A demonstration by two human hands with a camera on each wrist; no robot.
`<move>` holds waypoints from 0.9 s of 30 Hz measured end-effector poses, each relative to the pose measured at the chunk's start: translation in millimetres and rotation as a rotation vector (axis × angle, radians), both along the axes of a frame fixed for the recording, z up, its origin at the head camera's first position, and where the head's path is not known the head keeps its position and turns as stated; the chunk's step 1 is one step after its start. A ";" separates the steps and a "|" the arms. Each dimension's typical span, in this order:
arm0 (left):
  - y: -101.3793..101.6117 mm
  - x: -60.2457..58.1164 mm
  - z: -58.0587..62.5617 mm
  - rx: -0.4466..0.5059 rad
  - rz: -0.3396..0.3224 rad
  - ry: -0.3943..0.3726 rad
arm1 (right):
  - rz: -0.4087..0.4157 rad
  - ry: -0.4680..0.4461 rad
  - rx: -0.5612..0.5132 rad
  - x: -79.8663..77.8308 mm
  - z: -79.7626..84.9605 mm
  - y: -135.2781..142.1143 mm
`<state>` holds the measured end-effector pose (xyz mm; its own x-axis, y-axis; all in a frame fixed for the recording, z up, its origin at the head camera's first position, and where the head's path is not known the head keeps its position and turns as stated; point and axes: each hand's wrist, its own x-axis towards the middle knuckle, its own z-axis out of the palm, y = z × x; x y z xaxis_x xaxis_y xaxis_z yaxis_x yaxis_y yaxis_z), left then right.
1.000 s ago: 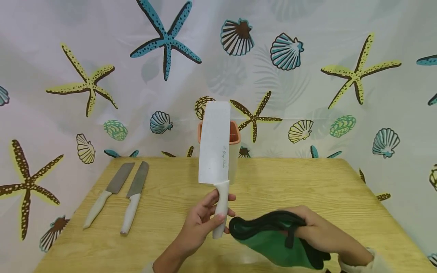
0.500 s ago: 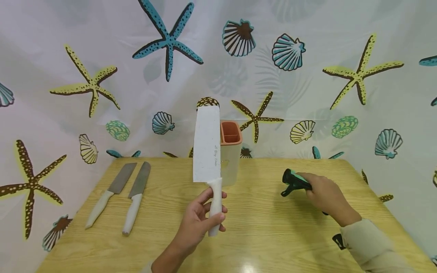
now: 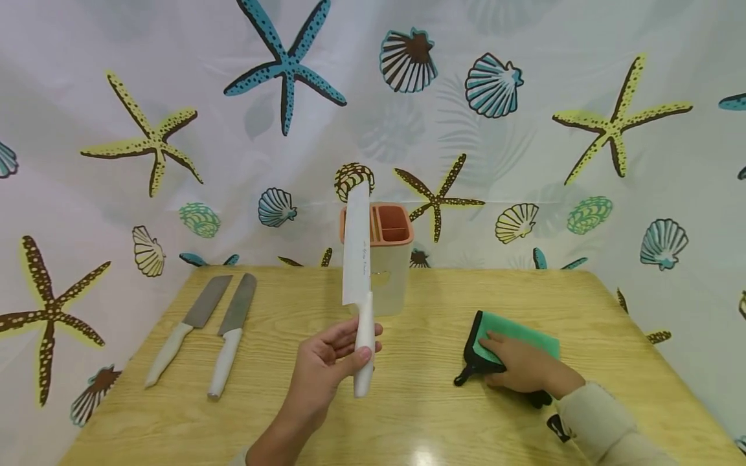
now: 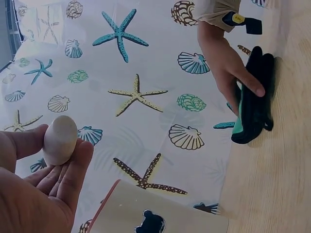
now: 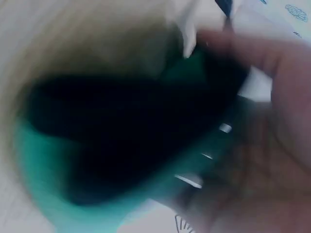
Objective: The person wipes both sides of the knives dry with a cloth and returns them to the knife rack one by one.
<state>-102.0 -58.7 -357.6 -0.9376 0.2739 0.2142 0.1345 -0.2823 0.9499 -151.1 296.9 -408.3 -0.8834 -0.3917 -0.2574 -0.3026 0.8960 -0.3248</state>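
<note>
My left hand point(image 3: 317, 369) holds a cleaver point(image 3: 357, 259) by its white handle, blade pointing up, thumb along the near side. In the left wrist view the butt of the white handle point(image 4: 60, 141) sits between thumb and fingers. On the right of the table, my right hand point(image 3: 521, 366) grips a folded green cloth point(image 3: 533, 334) with black edging and a small black tab. The left wrist view shows the thumb pressed on the cloth's black side point(image 4: 252, 111). In the right wrist view the cloth point(image 5: 121, 126) is blurred and dark.
Two white-handled knives, a cleaver-like one point(image 3: 189, 323) and a rounded-tip one point(image 3: 233, 336), lie at the table's left. Behind the raised blade stands a pale knife holder point(image 3: 393, 278) with an orange compartmented rim. A patterned curtain point(image 3: 373, 136) borders the wooden table point(image 3: 443, 414).
My right hand has carried the green cloth away from the cleaver, out to the right and down near the table. The cleaver stays raised and has turned more edge-on.
</note>
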 end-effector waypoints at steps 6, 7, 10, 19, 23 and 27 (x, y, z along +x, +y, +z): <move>-4.1 -3.4 4.6 0.006 -0.048 0.002 | 0.020 -0.149 -0.129 -4.7 28.5 -3.6; -4.6 -4.3 6.0 0.012 -0.056 0.007 | 0.021 -0.109 -0.144 -7.3 35.2 -7.1; -5.2 -5.8 10.2 0.024 -0.065 0.014 | 0.025 0.067 -0.174 -17.0 55.3 -23.9; -7.7 -2.8 17.2 0.063 -0.065 -0.070 | 0.083 0.410 -0.067 -56.9 103.5 -93.4; -11.0 -3.3 21.0 0.084 -0.071 -0.060 | 0.069 0.480 -0.006 -82.5 120.8 -114.6; -13.7 -4.1 24.9 0.089 -0.079 -0.064 | 0.054 0.498 0.028 -99.4 128.2 -125.5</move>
